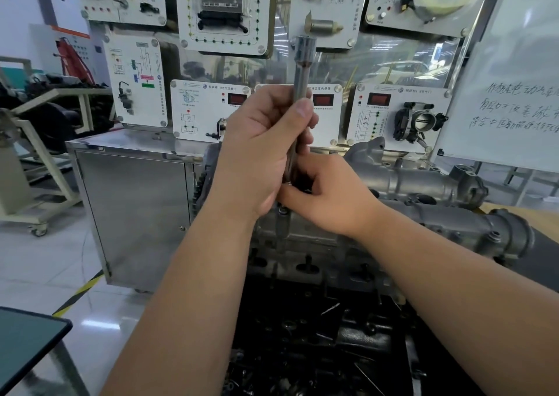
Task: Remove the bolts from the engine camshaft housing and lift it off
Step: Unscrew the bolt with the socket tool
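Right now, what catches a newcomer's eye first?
Dead centre, the left hand grips a long metal socket extension held upright, while the right hand pinches at its lower end above the grey camshaft housing. Behind stand white sensor training panels.

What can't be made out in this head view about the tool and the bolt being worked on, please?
- Lower end of the long socket tool: hidden behind the left hand and right hand.
- The bolt it meets: covered by the right hand's fingers.
- Camshaft housing under the hands: blocked by both.
- Whiteboard writing: cut off by the right edge.
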`<act>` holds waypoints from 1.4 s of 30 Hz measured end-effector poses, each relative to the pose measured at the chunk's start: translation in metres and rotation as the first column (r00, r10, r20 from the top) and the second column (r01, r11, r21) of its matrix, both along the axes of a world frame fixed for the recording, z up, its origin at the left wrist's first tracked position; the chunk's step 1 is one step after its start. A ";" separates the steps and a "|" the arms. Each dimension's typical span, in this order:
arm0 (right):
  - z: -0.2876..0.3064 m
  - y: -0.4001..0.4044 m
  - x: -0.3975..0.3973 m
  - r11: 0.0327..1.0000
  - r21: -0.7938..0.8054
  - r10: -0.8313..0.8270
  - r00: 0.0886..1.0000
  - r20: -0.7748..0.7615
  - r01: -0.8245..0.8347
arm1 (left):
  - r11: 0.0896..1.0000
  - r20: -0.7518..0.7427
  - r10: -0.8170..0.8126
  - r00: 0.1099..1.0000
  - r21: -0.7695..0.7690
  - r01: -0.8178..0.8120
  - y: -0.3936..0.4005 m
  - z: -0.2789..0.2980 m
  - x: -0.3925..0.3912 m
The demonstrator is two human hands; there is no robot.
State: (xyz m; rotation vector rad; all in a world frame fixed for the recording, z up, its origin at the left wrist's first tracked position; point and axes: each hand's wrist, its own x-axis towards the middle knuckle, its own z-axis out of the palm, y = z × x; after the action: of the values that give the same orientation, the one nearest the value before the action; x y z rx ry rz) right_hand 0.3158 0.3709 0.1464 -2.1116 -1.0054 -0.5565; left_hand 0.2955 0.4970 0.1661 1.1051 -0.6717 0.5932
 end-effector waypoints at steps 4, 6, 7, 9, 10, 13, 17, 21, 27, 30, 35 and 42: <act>0.001 0.002 -0.001 1.000 0.016 0.006 0.999 0.036 -0.006 | 0.994 0.001 0.050 0.999 -0.093 -0.050 0.002 0.002 0.002; 0.001 0.001 0.000 1.000 0.004 -0.004 1.000 0.027 0.004 | 0.995 -0.053 0.069 0.996 -0.073 -0.072 0.003 0.000 0.002; 0.001 0.000 0.001 1.000 0.000 -0.008 1.000 0.015 0.008 | 0.997 -0.075 0.063 0.995 -0.039 -0.066 0.004 0.000 0.002; 0.002 0.000 0.001 1.000 -0.024 -0.013 1.000 -0.003 0.013 | 0.999 -0.084 0.020 0.996 0.044 -0.017 0.007 -0.002 0.002; 0.002 0.000 0.001 0.999 -0.041 -0.012 1.000 -0.009 0.011 | 0.996 -0.076 0.006 0.997 0.084 0.001 0.008 -0.002 0.002; 0.004 0.000 0.001 0.997 -0.078 -0.019 1.000 -0.020 0.018 | 0.993 -0.075 -0.010 0.997 0.114 0.019 0.007 -0.003 0.001; 0.003 0.000 0.002 0.998 -0.055 -0.020 1.000 0.010 0.021 | 0.998 -0.058 0.049 0.997 0.052 -0.046 -0.001 -0.006 0.003; 0.001 0.000 0.004 0.999 -0.026 -0.025 0.999 0.025 0.025 | 0.993 -0.029 0.114 0.993 -0.023 -0.115 -0.001 -0.006 0.006; 0.003 0.000 0.004 0.995 -0.096 -0.013 0.999 0.040 0.017 | 0.996 -0.065 -0.023 0.998 0.081 0.029 0.006 -0.008 0.007; 0.003 0.000 0.005 0.990 -0.133 -0.029 0.998 0.054 0.036 | 0.991 -0.049 -0.053 0.997 0.122 0.059 0.007 -0.008 0.006; 0.002 0.001 0.005 0.995 -0.089 -0.035 0.998 0.058 0.040 | 1.000 -0.016 0.023 1.000 0.017 -0.023 0.002 -0.011 0.007; 0.001 0.004 0.007 0.988 -0.153 -0.015 0.996 0.083 0.028 | 0.996 -0.068 -0.035 0.997 0.082 0.040 0.004 -0.013 0.009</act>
State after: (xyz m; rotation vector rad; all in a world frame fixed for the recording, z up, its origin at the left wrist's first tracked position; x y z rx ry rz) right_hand 0.3228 0.3744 0.1478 -2.2537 -1.1039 -0.5960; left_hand 0.3043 0.5014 0.1530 1.1824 -0.6626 0.4976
